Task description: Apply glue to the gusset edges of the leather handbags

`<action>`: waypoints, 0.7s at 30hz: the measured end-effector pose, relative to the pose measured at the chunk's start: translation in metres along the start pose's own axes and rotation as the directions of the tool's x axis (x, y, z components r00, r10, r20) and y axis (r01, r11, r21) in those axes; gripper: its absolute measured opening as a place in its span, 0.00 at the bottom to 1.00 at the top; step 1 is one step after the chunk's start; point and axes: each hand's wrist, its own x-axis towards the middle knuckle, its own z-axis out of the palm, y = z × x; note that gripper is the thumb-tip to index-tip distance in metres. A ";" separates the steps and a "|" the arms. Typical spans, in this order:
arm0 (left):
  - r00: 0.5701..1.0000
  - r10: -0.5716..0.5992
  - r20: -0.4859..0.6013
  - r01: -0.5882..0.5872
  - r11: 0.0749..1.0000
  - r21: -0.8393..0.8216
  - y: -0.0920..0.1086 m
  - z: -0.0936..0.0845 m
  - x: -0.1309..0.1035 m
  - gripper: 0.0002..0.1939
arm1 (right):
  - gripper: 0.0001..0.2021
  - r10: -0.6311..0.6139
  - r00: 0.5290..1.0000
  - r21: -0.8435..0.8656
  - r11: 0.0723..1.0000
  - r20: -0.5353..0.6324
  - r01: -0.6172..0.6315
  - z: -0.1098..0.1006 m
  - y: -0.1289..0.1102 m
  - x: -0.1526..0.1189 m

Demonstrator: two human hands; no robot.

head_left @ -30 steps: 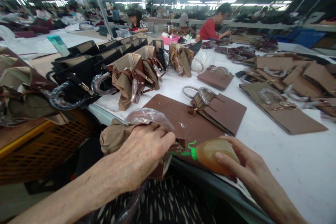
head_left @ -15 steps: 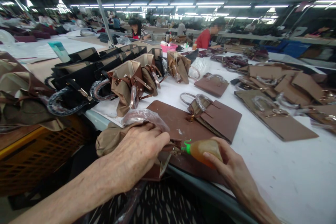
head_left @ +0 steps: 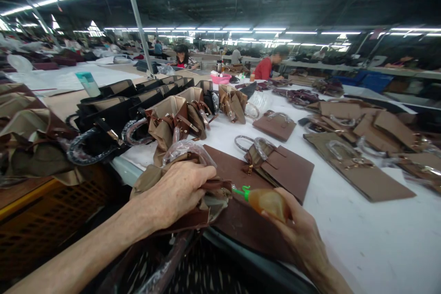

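Observation:
My left hand (head_left: 184,188) is closed on a brown handbag (head_left: 148,183) with a tan lining, at the table's near edge. Clear plastic wraps the bag's handle, and part of the bag lies hidden under my hand and wrist. In my right hand (head_left: 296,225) is a squeeze bottle (head_left: 267,203) of amber liquid, lying nearly level with its green nozzle pointing left. The nozzle tip is close to the bag's edge; whether it touches I cannot tell. Beneath both is a flat brown sheet (head_left: 223,161).
A brown bag (head_left: 289,165) lies just past the sheet on the white table (head_left: 365,234). Black bags (head_left: 103,110) and tan-lined bags stand in rows at the left, above a yellow crate (head_left: 44,211). Flat bag pieces (head_left: 358,165) are piled right. A person in red (head_left: 263,68) sits beyond.
The view has tilted up a little. My left hand has shifted the bag edge slightly left and folded it up; the bottle's nozzle still points at it.

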 end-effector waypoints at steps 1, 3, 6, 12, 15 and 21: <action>1.000 -0.003 -0.009 0.003 1.000 -0.010 -0.001 0.000 0.000 0.06 | 0.28 0.006 1.000 0.001 1.000 -0.004 -0.006 -0.001 0.000 -0.001; 0.999 -0.019 -0.029 0.019 0.999 -0.030 -0.002 0.000 0.000 0.06 | 0.28 0.056 0.998 0.021 0.998 0.018 -0.056 -0.003 0.000 -0.002; 0.998 -0.036 -0.060 0.033 0.998 -0.053 -0.003 0.001 0.001 0.07 | 0.26 0.160 0.982 0.065 0.984 0.100 -0.167 -0.008 -0.003 -0.004; 0.995 -0.024 -0.093 0.023 1.000 -0.015 -0.003 0.001 -0.002 0.08 | 0.22 0.311 0.919 0.349 0.856 0.242 -0.382 -0.020 -0.016 -0.002; 0.994 -0.027 -0.109 0.025 0.999 -0.023 -0.003 0.002 -0.006 0.07 | 0.22 0.370 0.831 0.543 0.632 0.415 -0.553 -0.025 -0.024 0.000; 0.992 -0.030 -0.120 0.025 0.999 -0.043 -0.007 -0.001 -0.011 0.06 | 0.18 0.501 0.725 0.757 0.189 0.474 -0.625 -0.062 -0.017 -0.004</action>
